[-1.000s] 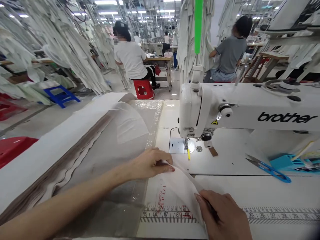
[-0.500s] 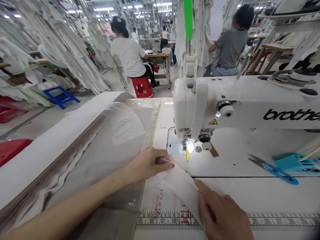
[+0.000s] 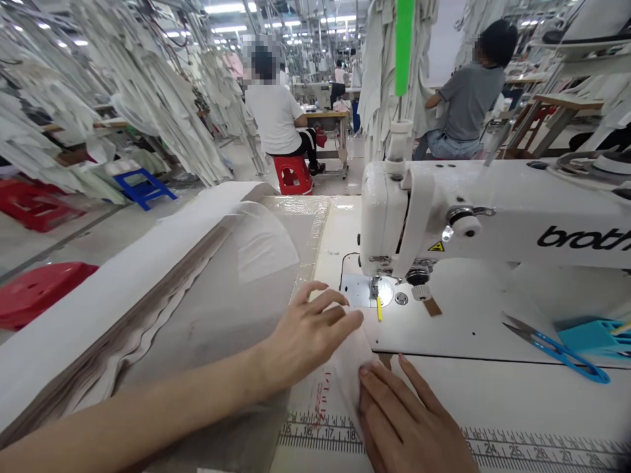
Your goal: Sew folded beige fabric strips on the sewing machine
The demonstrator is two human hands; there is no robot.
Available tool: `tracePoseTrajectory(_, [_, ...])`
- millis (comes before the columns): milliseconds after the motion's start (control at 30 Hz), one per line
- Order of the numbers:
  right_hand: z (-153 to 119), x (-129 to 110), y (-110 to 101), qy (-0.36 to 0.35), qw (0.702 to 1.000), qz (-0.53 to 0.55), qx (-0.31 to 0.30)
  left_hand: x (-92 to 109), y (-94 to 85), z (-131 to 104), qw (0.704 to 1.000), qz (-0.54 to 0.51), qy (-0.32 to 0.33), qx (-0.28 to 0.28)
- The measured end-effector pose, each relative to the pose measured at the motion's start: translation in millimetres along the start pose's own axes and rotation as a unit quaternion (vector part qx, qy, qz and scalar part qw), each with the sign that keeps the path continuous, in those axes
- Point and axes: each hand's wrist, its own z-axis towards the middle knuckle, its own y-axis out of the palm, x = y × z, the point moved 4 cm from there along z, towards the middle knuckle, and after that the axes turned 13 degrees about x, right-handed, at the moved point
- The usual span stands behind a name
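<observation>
A small white fabric piece [image 3: 352,351] lies on the table in front of the sewing machine [image 3: 389,223]. My left hand [image 3: 315,328] rests at its far end, fingers spread and slightly bent, the tips touching the cloth. Flat over its right edge lies my right hand [image 3: 414,414], with fingers stretched out and fingertips on the fabric. Part of the piece is hidden beneath both hands. Beyond them is the presser foot [image 3: 374,288], with a yellow strip [image 3: 379,309] just in front of it.
Blue-handled thread snips [image 3: 557,348] lie to the right, beside a turquoise holder [image 3: 591,336]. A printed ruler [image 3: 513,447] runs along the front. Stacked fabric [image 3: 148,282] covers the left side. Two people sit further off, one on a red stool [image 3: 293,175].
My left hand has loosened its pinch on the fabric, and its fingers have spread. My right hand has moved left and flattened onto the cloth. The camera view has turned slightly left.
</observation>
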Motion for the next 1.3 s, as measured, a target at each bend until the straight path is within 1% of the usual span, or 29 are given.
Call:
tracePoseTrajectory(67, [-2,0,2,0.017,1.0,0.004,0.008,6,-2.2,-9,1.0,0.002,0.003,0.003])
tracePoseTrajectory(167, [-7,1,2,0.042,0.998,0.022,0.036,7,-2.3,-23,1.0,-0.006,-0.025,-0.006])
tracePoseTrajectory(300, [-13,5,5,0.07,0.996,0.036,0.034,-1,5.1,-30,0.996,-0.039,-0.039,-0.068])
tracePoseTrajectory(367, [-14,9,4,0.078,0.995,0.028,0.049,-6,8.1,-29,0.992,-0.065,-0.047,-0.099])
tracePoseTrajectory(433, [-13,12,2,0.052,0.998,0.012,0.039,-11,9.4,-27,0.985,-0.1,-0.065,-0.123])
tracePoseTrajectory(500, [-12,13,1,-0.001,1.0,-0.007,0.006,-19,9.4,-22,0.976,-0.139,-0.107,-0.132])
tracePoseTrajectory(533, [-12,14,1,-0.024,0.999,-0.014,-0.016,-24,9.1,-19,0.97,-0.153,-0.142,-0.126])
tracePoseTrajectory(600, [-11,15,-2,-0.051,0.998,-0.021,-0.025,-39,9.7,-11,0.955,-0.156,-0.227,-0.109])
tracePoseTrajectory(633, [-11,16,-3,-0.046,0.999,-0.022,-0.019,-45,11.3,-7,0.946,-0.149,-0.266,-0.11])
tracePoseTrajectory(700, [-10,17,-3,-0.04,0.999,-0.02,-0.018,-56,17.0,1,0.927,-0.131,-0.323,-0.138])
tracePoseTrajectory(767, [-10,17,-2,-0.036,0.999,-0.015,-0.017,-60,23.4,7,0.913,-0.126,-0.345,-0.178])
tracePoseTrajectory(800, [-11,16,-1,-0.035,0.999,-0.012,-0.015,-60,25.7,9,0.909,-0.131,-0.349,-0.189])
tracePoseTrajectory(867, [-12,13,1,-0.03,0.999,-0.005,-0.009,-58,27.9,12,0.902,-0.164,-0.355,-0.181])
tracePoseTrajectory(900, [-13,13,1,-0.008,1.0,0.001,0.002,-56,27.9,13,0.898,-0.191,-0.361,-0.165])
tracePoseTrajectory(967, [-15,12,1,0.043,0.999,0.016,0.029,-54,27.0,12,0.879,-0.255,-0.384,-0.122])
tracePoseTrajectory(1033, [-18,11,2,0.077,0.996,0.024,0.048,-52,27.4,11,0.854,-0.307,-0.407,-0.098])
tracePoseTrajectory(1133, [-21,7,3,0.067,0.997,0.015,0.043,-53,30.8,10,0.831,-0.333,-0.438,-0.086])
tracePoseTrajectory(1300, [-22,8,1,0.084,0.994,0.016,0.061,-56,37.6,7,0.822,-0.338,-0.453,-0.065])
